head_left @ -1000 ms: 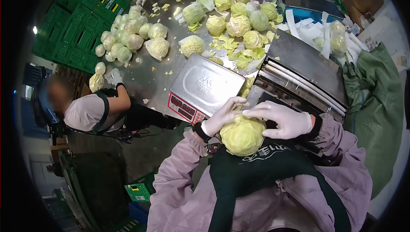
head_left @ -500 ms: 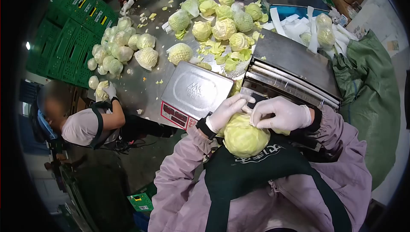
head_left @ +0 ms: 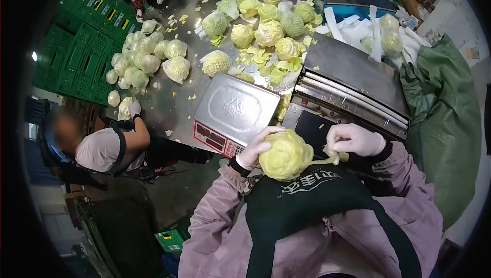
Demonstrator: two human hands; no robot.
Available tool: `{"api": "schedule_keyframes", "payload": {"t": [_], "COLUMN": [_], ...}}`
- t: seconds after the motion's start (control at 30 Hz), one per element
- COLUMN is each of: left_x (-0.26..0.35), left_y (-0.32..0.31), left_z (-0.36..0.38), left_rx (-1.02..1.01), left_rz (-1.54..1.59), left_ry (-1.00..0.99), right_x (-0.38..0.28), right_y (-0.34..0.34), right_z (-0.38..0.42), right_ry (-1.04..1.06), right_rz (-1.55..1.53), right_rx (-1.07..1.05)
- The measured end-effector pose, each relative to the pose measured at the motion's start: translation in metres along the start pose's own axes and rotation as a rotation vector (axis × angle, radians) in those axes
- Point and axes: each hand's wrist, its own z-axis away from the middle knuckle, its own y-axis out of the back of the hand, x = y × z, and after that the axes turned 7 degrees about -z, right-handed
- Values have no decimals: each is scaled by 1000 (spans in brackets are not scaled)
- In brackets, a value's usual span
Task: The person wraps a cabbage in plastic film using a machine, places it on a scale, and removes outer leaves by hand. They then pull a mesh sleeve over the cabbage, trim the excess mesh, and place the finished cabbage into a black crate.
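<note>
A pale green cabbage rests against the dark green apron at my front. My left hand, in a white glove, is wrapped round its left side with the thumb on top. On the other side, my gloved right hand pinches a torn, drooping cabbage leaf, whose thin end reaches back toward the head. Just beyond my left hand stands a digital scale with a bare steel plate. Past my right hand is a wrapping machine with white rollers.
Loose cabbages, some in foam nets, and leaf scraps lie behind the scale. Wrapped cabbages are heaped at the left, where a co-worker handles another. Green crates stack beyond. White foam nets and a green sack are at right.
My right hand has drawn away to the right with the leaf. My left hand has shifted from the top to the cabbage's left side, and the cabbage has moved slightly left and up.
</note>
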Motion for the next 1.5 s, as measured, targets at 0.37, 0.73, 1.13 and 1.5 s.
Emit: {"api": "schedule_keyframes", "payload": {"t": [0.37,0.73,1.13,1.5], "left_x": [7,2,15,17], "left_y": [-6,-3,-9,-10], "left_z": [-9,12,13,6], "left_rx": [-67,-71,-3,-31], "left_rz": [285,198,120,98], "left_ry": [55,-33,-24,-5], "right_x": [0,-1,16,4], "right_y": [-42,-27,-88,-74], "right_z": [-63,-27,-31,-35], "right_ry": [438,122,436,162], "right_rz": [540,-33,825,432], "right_rx": [119,186,403,370]}}
